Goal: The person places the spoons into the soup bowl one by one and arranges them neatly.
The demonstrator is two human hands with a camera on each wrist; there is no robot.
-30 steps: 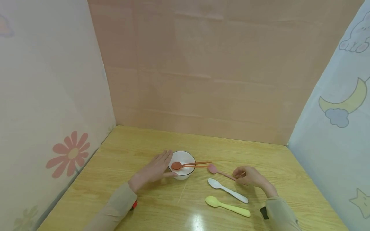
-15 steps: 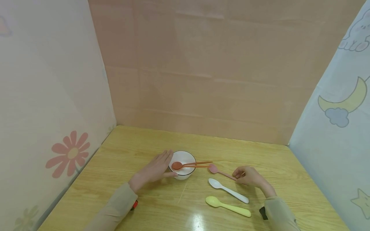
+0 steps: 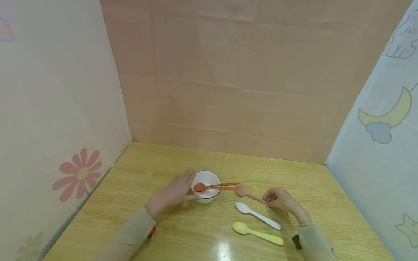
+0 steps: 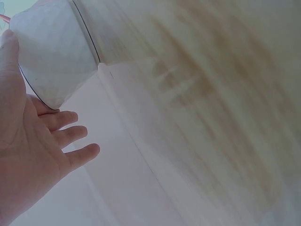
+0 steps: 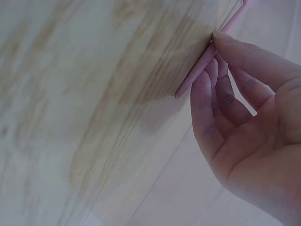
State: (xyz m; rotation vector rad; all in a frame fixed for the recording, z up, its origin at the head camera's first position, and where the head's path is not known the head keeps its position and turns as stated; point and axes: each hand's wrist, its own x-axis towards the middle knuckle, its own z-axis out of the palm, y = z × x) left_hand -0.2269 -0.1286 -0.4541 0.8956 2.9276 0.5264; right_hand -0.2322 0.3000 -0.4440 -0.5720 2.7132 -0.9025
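A white bowl [image 3: 205, 176] with a dark rim stands mid-table. My left hand [image 3: 173, 190] rests against its left side, fingers straight along the far edge and thumb at the near rim; in the left wrist view three fingertips extend past the bowl [image 4: 54, 44]. An orange-red spoon [image 3: 199, 187] lies across the bowl, a second thin orange length beside its handle, both reaching over the right rim. My right hand [image 3: 281, 199] pinches the handle end of a pink spoon [image 3: 241, 191] between thumb and fingers, close over the table. The spoon's head points toward the bowl.
A white spoon [image 3: 258, 215] and a yellow spoon [image 3: 257, 233] lie on the wooden table [image 3: 183, 239], nearer the front and below the pink one. Patterned cloth walls [image 3: 81, 108] rise on both sides, with a plain pinkish-brown sheet [image 3: 222, 72] behind.
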